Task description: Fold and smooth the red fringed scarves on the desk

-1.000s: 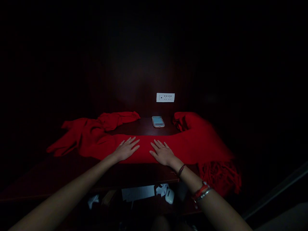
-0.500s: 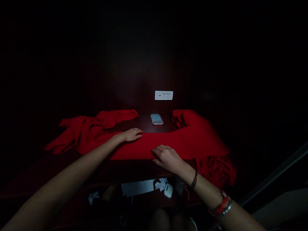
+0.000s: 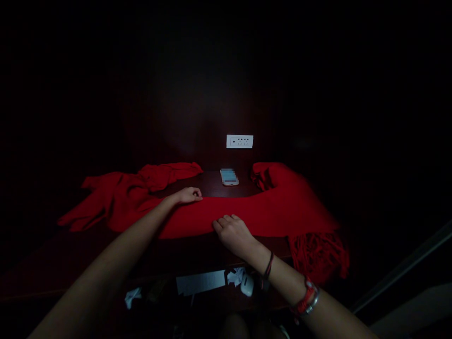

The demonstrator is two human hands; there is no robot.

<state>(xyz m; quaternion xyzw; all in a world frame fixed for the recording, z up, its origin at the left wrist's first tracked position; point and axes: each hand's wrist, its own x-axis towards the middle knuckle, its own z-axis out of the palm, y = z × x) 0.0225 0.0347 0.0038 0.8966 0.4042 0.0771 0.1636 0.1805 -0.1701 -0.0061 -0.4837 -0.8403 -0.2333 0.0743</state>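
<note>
A long red scarf (image 3: 268,212) lies folded into a flat band across the dark wooden desk. Its fringe (image 3: 319,254) hangs over the front edge at the right, and its left part is bunched and wrinkled. My left hand (image 3: 189,194) is closed at the band's far edge, thumb and fingers pinched on the cloth. Nearer to me, my right hand (image 3: 233,233) rests at the band's near edge with its fingers curled onto the cloth; the fingertips are partly hidden. Bracelets circle my right wrist and forearm.
A phone (image 3: 229,176) lies on the desk behind the scarf, below a white wall socket (image 3: 239,141). In the open shelf under the desktop are papers (image 3: 200,282), crumpled tissue (image 3: 133,297) and a white earbud case (image 3: 247,285). The surroundings are very dark.
Both hands have shifted a little to the left, and their fingers have curled in on the cloth. The band's near edge now slants slightly down at the left.
</note>
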